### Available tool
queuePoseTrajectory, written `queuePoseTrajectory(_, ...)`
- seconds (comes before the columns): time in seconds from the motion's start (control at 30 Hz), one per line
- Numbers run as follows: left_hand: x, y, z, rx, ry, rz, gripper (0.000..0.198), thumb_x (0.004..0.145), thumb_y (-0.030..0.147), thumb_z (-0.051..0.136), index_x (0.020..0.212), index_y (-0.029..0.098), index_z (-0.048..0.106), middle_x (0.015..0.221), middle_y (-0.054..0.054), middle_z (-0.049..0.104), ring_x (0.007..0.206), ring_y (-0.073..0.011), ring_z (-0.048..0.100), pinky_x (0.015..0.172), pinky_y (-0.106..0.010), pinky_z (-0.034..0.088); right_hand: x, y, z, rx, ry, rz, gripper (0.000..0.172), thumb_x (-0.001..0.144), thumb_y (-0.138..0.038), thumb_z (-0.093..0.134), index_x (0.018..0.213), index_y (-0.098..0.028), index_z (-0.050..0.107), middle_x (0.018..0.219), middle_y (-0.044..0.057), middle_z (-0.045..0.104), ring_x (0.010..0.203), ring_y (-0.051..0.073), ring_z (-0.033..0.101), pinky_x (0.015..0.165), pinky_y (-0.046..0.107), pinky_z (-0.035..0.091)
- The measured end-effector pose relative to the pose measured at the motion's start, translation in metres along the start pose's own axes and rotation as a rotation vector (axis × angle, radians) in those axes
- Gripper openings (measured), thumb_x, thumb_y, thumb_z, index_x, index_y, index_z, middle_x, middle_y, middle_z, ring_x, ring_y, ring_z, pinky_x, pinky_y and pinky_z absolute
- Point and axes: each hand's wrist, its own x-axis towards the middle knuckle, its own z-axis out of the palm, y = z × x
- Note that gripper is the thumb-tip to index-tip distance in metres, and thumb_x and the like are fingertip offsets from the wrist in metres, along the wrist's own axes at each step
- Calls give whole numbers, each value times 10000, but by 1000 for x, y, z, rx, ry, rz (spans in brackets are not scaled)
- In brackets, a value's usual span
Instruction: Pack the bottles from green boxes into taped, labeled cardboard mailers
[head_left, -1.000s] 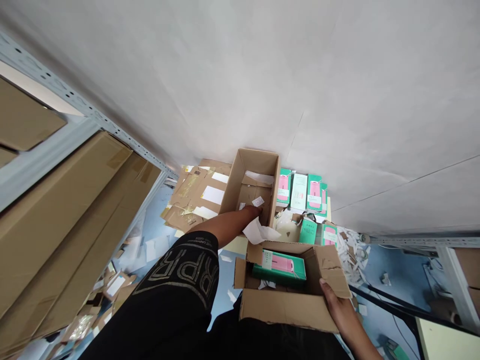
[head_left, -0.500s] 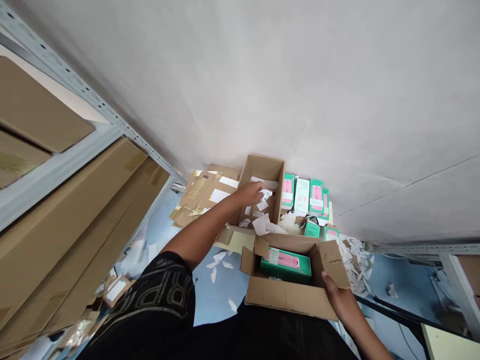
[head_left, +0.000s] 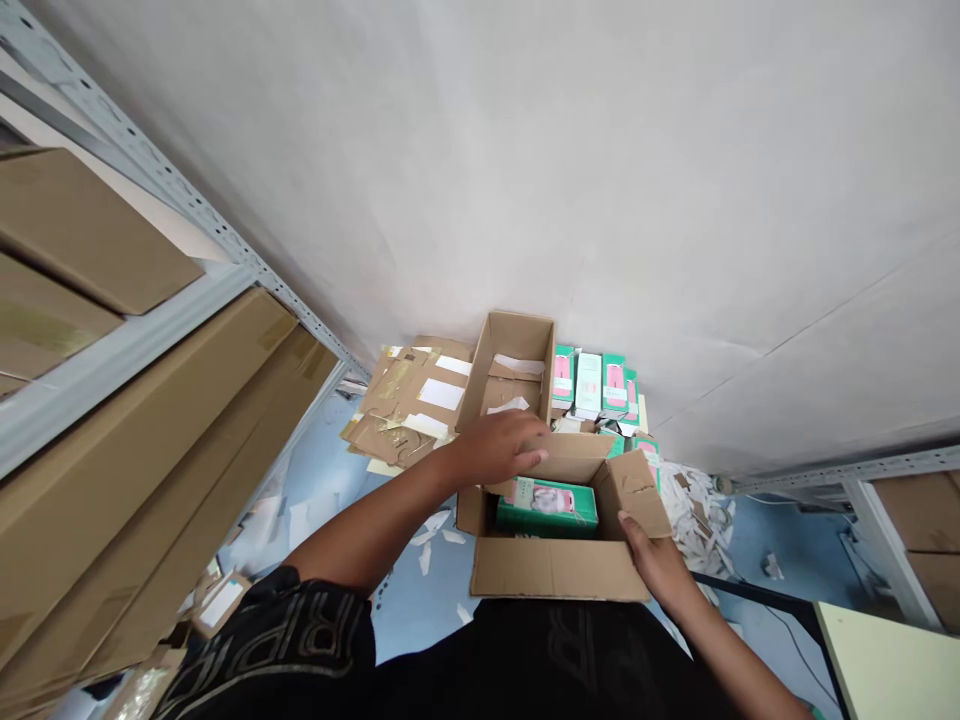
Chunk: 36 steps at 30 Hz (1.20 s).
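A small open cardboard box rests on my lap. Inside it lies a green package with a pink front. My left hand hovers palm down over the box's back-left corner, fingers stretched out and touching the flap, with nothing in it. My right hand grips the box at its right side, thumb against the right flap. Just beyond stands a taller open cardboard box with paper slips inside.
Several green and pink packages stand against the wall right of the tall box. Flattened cardboard lies to its left. Metal shelving with large cartons fills the left. Paper scraps litter the blue floor. A pale table corner shows bottom right.
My left hand pulled back from inside the tall far box to the near box's back-left flap. The near box shifted slightly left with my right hand still on it.
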Motion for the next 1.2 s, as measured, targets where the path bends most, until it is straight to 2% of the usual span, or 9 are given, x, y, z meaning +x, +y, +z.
queuePoseTrajectory(0.17,-16,10,-20,50,324,-60,236,983,334,579,1179,228,658,1225,-80,685,1193,-246,615,1043,-414,503,-17,-5,-11,29,61,-27,725,898,-642,546,1444,-169,604,1428,143,639,1407,308,532,1210,458,387)
queuePoseTrajectory(0.27,-25,15,-21,45,465,-99,280,966,355,609,1218,237,641,1307,-90,644,1268,-263,575,1102,-458,474,-29,-6,-27,48,147,-32,711,914,-621,553,1470,-180,578,1458,131,618,1426,299,511,1226,446,364)
queuePoseTrajectory(0.37,-24,16,-8,-132,496,-186,417,953,433,629,1318,236,585,1393,-103,589,1301,-269,561,1110,-457,474,-42,-4,-45,85,265,-3,731,914,-610,564,1502,-176,538,1501,130,578,1451,306,478,1238,456,343)
queuePoseTrajectory(0.47,-11,18,17,-458,405,-260,553,966,552,577,1407,225,507,1403,-125,592,1259,-281,600,1059,-463,514,-57,0,-64,119,393,4,746,913,-603,568,1522,-177,508,1532,119,548,1472,306,447,1247,457,331)
queuePoseTrajectory(0.6,22,39,59,-769,199,-171,674,978,679,457,1467,216,478,1460,-146,576,1354,-336,539,1126,-516,452,-80,12,-87,151,585,28,744,908,-599,570,1513,-169,518,1518,123,562,1449,311,478,1236,452,355)
queuePoseTrajectory(0.73,66,82,103,-831,-59,-15,703,982,669,467,1533,232,449,1576,-123,478,1466,-357,417,1200,-505,370,-105,39,-114,169,739,102,714,916,-613,543,1490,-188,553,1473,112,607,1440,304,492,1220,442,386)
queuePoseTrajectory(0.83,100,119,143,-835,-196,34,729,992,635,483,1594,244,353,1637,-111,396,1512,-353,351,1222,-505,340,-127,69,-141,162,805,132,683,921,-612,530,1446,-180,599,1437,128,634,1425,315,507,1231,460,360)
queuePoseTrajectory(1.0,147,184,227,-773,-351,38,796,984,615,522,1636,246,255,1678,-120,316,1531,-347,322,1223,-489,350,-172,127,-196,145,925,179,706,919,-616,509,1440,-147,592,1440,149,627,1437,323,488,1235,482,337)
queuePoseTrajectory(1.2,188,275,340,-711,-532,119,834,968,638,519,1642,247,219,1653,-152,356,1454,-315,461,1162,-468,430,-242,214,-270,134,982,261,651,921,-613,512,1339,-143,680,1236,173,739,1415,322,520,1198,422,386)
